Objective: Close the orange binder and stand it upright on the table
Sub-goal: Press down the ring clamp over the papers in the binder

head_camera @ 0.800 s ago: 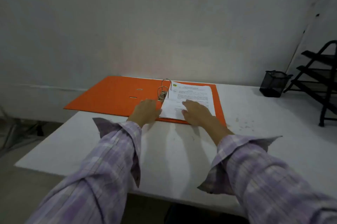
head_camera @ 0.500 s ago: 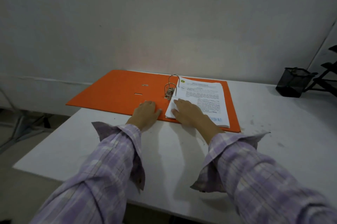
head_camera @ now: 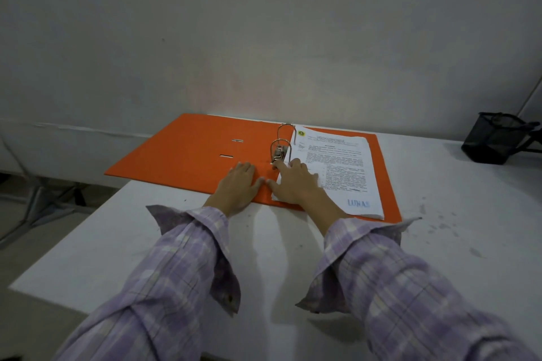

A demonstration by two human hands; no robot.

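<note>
Fingers (head_camera: 245,168) of both my hands lie spread flat on the orange binder (head_camera: 187,152) (fully open); closing and standing remain

A: any room around the orange binder (head_camera: 190,152)?
B: yeah, bare white table (head_camera: 293,258) in front and to its right. Wall (head_camera: 264,37) sits close behind, black mesh pen holder (head_camera: 495,137) far right.

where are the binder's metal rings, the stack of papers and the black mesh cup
metal rings (head_camera: 280,142), head view, on the nearer arch
stack of papers (head_camera: 343,167), head view, on the top sheet's text
black mesh cup (head_camera: 495,137), head view, on its side wall
</note>
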